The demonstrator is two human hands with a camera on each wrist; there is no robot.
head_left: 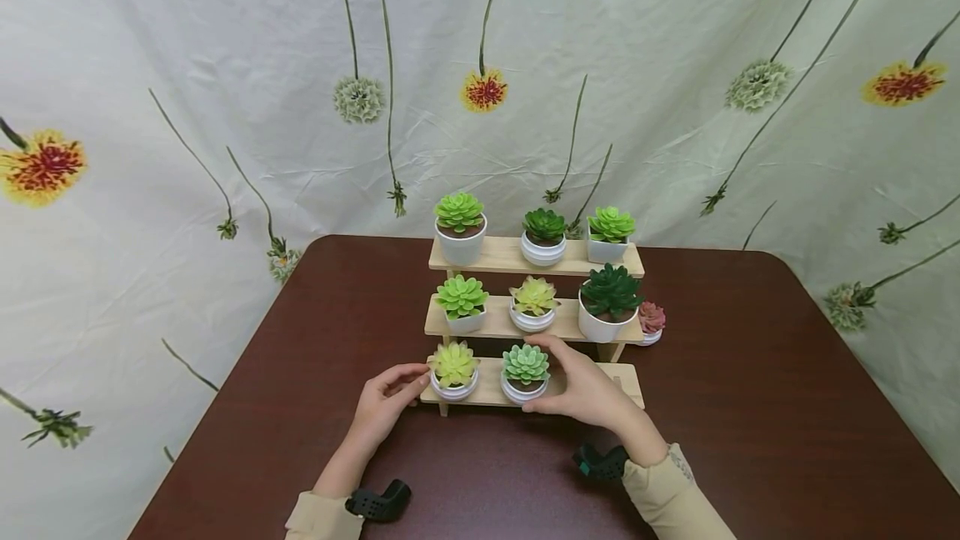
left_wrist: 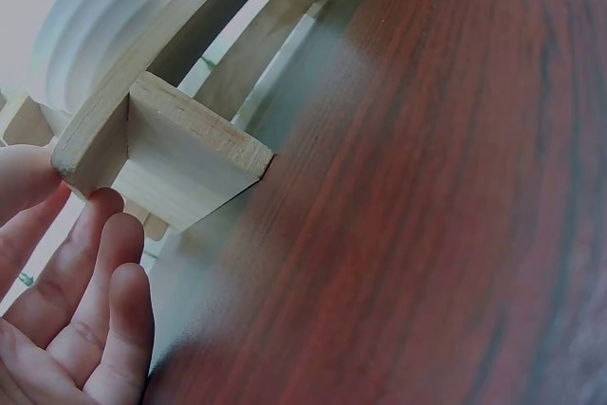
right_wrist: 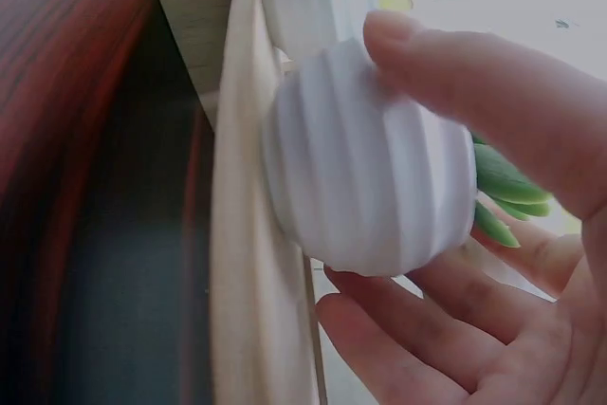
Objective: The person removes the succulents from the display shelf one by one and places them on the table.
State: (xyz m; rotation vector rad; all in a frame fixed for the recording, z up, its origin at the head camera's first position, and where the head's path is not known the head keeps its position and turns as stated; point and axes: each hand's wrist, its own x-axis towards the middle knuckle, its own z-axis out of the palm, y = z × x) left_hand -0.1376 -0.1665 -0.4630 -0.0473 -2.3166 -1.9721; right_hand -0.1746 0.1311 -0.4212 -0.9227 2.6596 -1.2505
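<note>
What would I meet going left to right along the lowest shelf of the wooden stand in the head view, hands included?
Left hand, yellow-green succulent in a white pot, mint-green succulent in a white pot, right hand.

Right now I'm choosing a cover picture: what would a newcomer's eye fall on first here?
Probably the wooden stand on the dark red table, with potted plants on all three steps. Next, the hands at its bottom step: the right hand holds a pale green plant's pot, while the left hand is at the stand's left end. Behind the table, the flowered cloth fills the background.
</note>
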